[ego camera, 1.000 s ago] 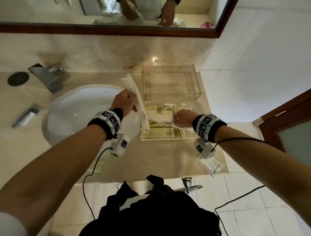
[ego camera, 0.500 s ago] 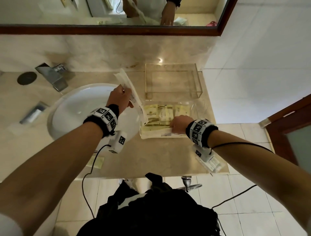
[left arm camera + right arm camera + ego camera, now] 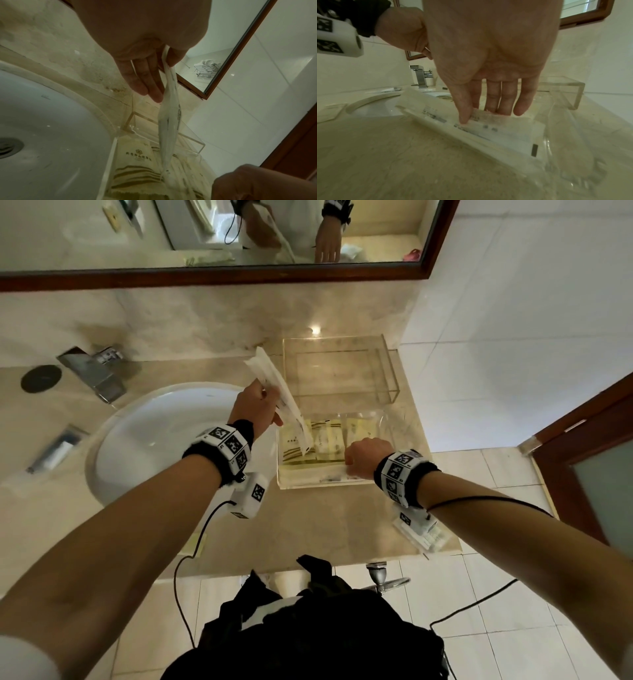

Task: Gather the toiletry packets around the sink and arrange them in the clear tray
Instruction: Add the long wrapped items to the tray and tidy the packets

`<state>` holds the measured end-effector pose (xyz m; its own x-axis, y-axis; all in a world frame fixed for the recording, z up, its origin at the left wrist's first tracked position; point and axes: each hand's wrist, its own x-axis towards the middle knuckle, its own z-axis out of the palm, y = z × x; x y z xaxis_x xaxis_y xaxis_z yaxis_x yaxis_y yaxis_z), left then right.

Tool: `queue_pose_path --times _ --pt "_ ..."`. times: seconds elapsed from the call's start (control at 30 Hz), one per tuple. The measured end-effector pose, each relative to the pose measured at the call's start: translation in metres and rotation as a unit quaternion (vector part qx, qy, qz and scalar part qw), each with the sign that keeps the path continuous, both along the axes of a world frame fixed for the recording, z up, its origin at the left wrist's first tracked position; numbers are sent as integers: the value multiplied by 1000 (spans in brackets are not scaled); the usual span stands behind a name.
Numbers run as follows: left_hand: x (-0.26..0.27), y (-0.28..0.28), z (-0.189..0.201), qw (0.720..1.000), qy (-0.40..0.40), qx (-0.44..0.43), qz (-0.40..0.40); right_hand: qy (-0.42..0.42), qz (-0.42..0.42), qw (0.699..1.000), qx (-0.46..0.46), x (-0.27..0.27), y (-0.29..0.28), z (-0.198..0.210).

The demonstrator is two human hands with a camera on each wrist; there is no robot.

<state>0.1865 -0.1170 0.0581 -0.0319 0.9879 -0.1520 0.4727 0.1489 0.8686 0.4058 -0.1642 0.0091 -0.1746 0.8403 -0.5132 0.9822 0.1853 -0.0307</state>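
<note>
A shallow clear acrylic tray (image 3: 284, 474) on the beige marble counter (image 3: 308, 529) is crowded: yellow striped packets (image 3: 294, 446) fill its far half and the right hand (image 3: 368, 458) presses a long white packet (image 3: 488, 129) along its near wall. A taller clear acrylic box (image 3: 339, 371) blocks the back; the white round sink (image 3: 154, 440) borders the left. Bare counter lies open in front.

Beige marble desk (image 3: 308, 529) with a white inset basin (image 3: 164, 440) and chrome faucet (image 3: 92, 371) — wood-framed mirror (image 3: 212, 277) above; white tiled wall (image 3: 531, 313), pale tiled floor (image 3: 513, 628), brown door (image 3: 589, 453) at right
</note>
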Motion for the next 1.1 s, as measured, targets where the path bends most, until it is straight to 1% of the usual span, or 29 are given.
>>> queue_pose_path --times 0.1,0.17,0.2,0.23,0.3,0.33,0.4,0.47,0.57,0.63,0.7,0.77,0.83,0.9,0.97,1.03,1.1 --pt "1 1 -1 1000 1 0 -4 -8 -10 1000 -3 -2 4 1" --pt "0 2 -2 1000 -6 -5 -7 28 -36 999 9 0 8 2" --pt "0 3 -3 1000 -11 -8 -9 72 -66 995 21 2 11 3" --pt "0 3 -4 1000 -16 -11 -14 134 -103 985 27 3 13 5" --pt "2 4 -4 999 -22 -21 -33 270 -164 949 11 0 16 13" --pt "4 5 -4 998 -25 -29 -46 319 -178 931 -4 -3 18 18" --pt "11 6 -1 996 -42 -41 -72 379 -192 905 -32 -10 24 25" --pt "20 7 1 992 -59 -46 -97 402 -198 893 -36 -13 30 30" --pt "23 8 -1 989 -71 -60 -113 395 -192 898 -35 -9 33 32" --pt "18 8 -7 989 -74 -74 -104 377 -180 908 -40 -2 32 30" --pt "10 6 -15 991 -70 -80 -83 321 -153 934 -38 6 30 28" --pt "3 4 -22 993 -62 -78 -66 241 -119 963 -28 13 27 25" --pt "0 3 -29 993 -42 -80 -72 193 -103 976 -22 20 26 22" --pt "-1 2 -35 992 14 -79 -102 172 -104 979 -27 23 25 18" --pt "1 1 -40 984 91 -80 -130 150 -95 983 -35 24 26 13" --pt "4 -1 -45 969 164 -89 -160 129 -89 987 -38 23 26 8" --pt "8 -3 -49 952 216 -107 -187 117 -90 989 -31 24 26 2"
